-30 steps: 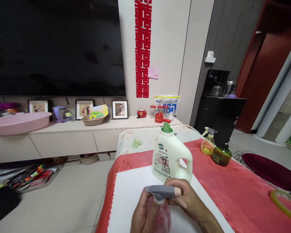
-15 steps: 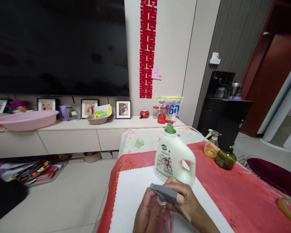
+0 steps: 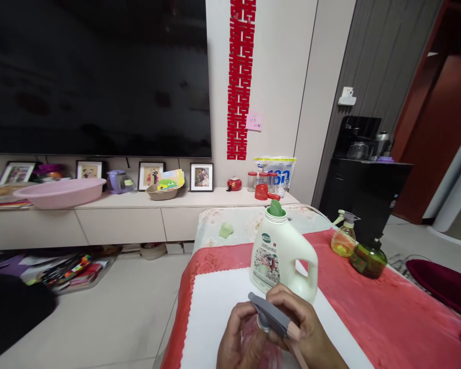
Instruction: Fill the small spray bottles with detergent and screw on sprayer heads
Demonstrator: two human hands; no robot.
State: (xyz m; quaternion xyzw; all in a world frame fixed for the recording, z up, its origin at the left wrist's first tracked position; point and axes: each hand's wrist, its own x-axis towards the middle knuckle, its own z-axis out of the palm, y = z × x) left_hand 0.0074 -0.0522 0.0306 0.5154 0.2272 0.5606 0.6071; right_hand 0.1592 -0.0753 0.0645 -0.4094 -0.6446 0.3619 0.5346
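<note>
Close in front of me, a spray bottle with a grey spray head (image 3: 272, 314) and a clear pinkish body (image 3: 271, 357) is between my hands. My left hand (image 3: 234, 335) is closed round the bottle just below its neck. The fingers of my right hand (image 3: 305, 323) are wrapped about the spray head, whose nozzle end points to the upper left. A pale trigger part shows under the right palm. Just beyond stands a pale green detergent jug (image 3: 282, 256), upright, with a green spout (image 3: 275, 208) in its open mouth. The bottle's lower end is out of frame.
White paper (image 3: 211, 307) lies over a red tablecloth (image 3: 353, 307). A crumpled green piece (image 3: 226, 230) lies toward the table's far edge. At the right stand a yellow pump bottle (image 3: 343, 241) and a dark green bottle (image 3: 369, 260). Behind is a low cabinet (image 3: 123, 223).
The spray head has tipped further, its handle end lower to the right. Both hands keep their hold on the bottle. The whole view has shifted slightly left, while the jug stays in place.
</note>
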